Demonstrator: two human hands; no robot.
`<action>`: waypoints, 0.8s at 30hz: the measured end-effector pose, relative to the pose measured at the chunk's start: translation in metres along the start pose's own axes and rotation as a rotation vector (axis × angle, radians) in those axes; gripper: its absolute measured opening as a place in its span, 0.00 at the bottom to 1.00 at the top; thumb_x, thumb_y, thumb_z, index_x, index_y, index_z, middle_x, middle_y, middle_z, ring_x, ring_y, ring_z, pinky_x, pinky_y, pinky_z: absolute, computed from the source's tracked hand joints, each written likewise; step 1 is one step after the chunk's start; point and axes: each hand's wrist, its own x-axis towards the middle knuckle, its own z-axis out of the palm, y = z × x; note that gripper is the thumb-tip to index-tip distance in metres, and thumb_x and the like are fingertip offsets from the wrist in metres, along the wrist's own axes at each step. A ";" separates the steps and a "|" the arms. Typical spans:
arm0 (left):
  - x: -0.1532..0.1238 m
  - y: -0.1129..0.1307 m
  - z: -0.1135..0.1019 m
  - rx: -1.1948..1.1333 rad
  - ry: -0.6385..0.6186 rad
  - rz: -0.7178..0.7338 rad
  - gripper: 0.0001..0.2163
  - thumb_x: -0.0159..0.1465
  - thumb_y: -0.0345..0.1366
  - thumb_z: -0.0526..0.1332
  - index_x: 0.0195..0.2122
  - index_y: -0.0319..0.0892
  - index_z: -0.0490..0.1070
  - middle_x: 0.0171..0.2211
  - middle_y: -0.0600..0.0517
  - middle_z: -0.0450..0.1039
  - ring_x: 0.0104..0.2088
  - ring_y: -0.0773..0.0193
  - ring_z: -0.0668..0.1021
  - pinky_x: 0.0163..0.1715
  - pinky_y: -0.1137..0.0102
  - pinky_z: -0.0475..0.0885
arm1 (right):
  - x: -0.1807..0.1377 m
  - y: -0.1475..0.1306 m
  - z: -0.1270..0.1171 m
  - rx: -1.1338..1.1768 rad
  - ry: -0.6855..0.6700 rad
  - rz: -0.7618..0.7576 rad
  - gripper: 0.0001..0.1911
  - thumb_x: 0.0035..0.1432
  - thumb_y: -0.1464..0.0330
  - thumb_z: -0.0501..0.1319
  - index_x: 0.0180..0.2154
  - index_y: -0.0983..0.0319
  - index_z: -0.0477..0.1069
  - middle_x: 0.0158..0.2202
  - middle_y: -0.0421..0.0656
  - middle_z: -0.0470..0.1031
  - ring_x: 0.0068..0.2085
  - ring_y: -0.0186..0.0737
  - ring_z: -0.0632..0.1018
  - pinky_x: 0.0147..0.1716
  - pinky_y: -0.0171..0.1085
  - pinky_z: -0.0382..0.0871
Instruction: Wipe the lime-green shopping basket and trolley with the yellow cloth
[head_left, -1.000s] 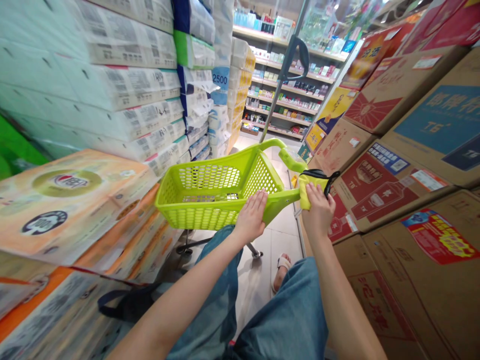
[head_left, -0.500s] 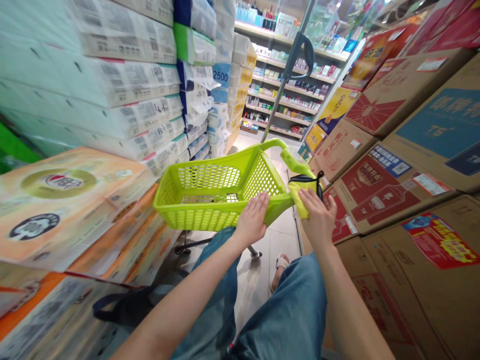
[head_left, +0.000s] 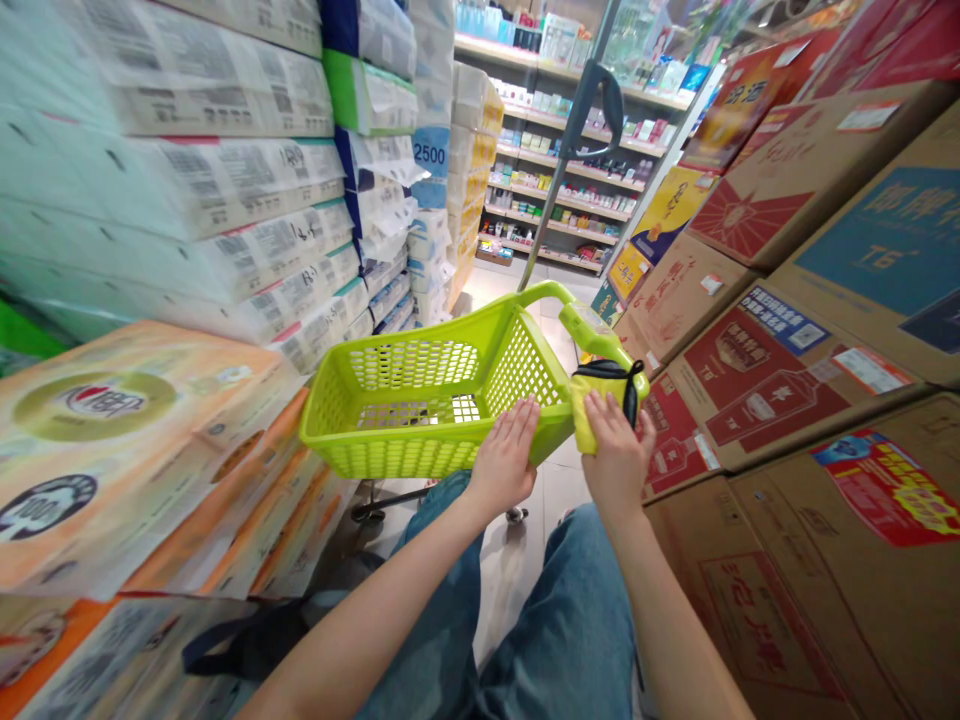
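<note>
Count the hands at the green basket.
2. The left hand lies flat on the near wall of the basket; the right hand lies on a yellow cloth at its right corner.

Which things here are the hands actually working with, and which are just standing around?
In use: green basket cart, left hand flat on its near rim; yellow cloth, right hand pressing it against the cart's frame.
Standing about: white paper packs, left; orange packs below them; cardboard cartons, right; stocked shelves down the aisle.
</note>
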 end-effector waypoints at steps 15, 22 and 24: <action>0.005 0.008 0.002 0.051 -0.048 -0.004 0.41 0.56 0.28 0.55 0.70 0.33 0.38 0.73 0.46 0.37 0.72 0.57 0.43 0.70 0.60 0.46 | 0.021 0.059 -0.017 0.002 0.012 0.057 0.25 0.59 0.73 0.51 0.57 0.54 0.68 0.58 0.42 0.74 0.61 0.45 0.72 0.64 0.55 0.45; 0.008 0.012 0.008 0.077 -0.056 -0.020 0.42 0.56 0.28 0.55 0.70 0.33 0.37 0.72 0.45 0.38 0.72 0.58 0.44 0.70 0.60 0.47 | 0.022 0.069 -0.006 0.072 0.028 0.111 0.28 0.56 0.76 0.52 0.57 0.56 0.69 0.59 0.43 0.73 0.63 0.43 0.70 0.62 0.50 0.53; 0.008 0.013 0.008 0.081 -0.050 -0.023 0.42 0.56 0.27 0.55 0.70 0.33 0.36 0.72 0.45 0.39 0.72 0.57 0.44 0.70 0.60 0.48 | 0.022 0.071 -0.006 0.088 0.004 0.103 0.30 0.53 0.78 0.52 0.57 0.55 0.68 0.59 0.42 0.73 0.63 0.42 0.69 0.62 0.49 0.55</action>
